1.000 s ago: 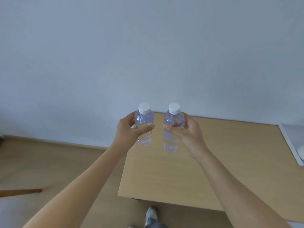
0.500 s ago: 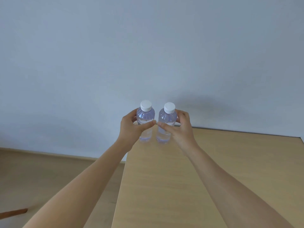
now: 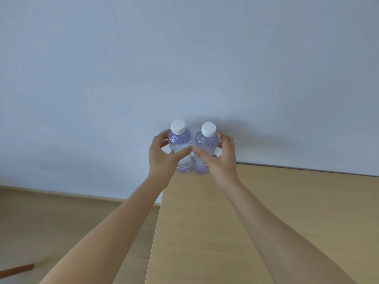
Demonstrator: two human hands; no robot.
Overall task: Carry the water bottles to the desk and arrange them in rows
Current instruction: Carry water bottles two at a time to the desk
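Two clear water bottles with white caps stand upright side by side at the desk's far left corner, against the wall. My left hand (image 3: 164,158) grips the left bottle (image 3: 179,140) around its middle. My right hand (image 3: 220,158) grips the right bottle (image 3: 206,142) the same way. The thumbs of both hands almost meet between the bottles. Their bases sit at the light wooden desk (image 3: 256,222) surface; I cannot tell whether they touch it.
A pale blue wall rises directly behind the desk's back edge. The desk's left edge runs down the middle of the view, with wood floor (image 3: 61,222) to its left. A brown wooden piece (image 3: 16,270) pokes in at the lower left.
Both hands have carried the bottles forward and down, from above the desk's near part to its far left corner by the wall, and brought them closer together.
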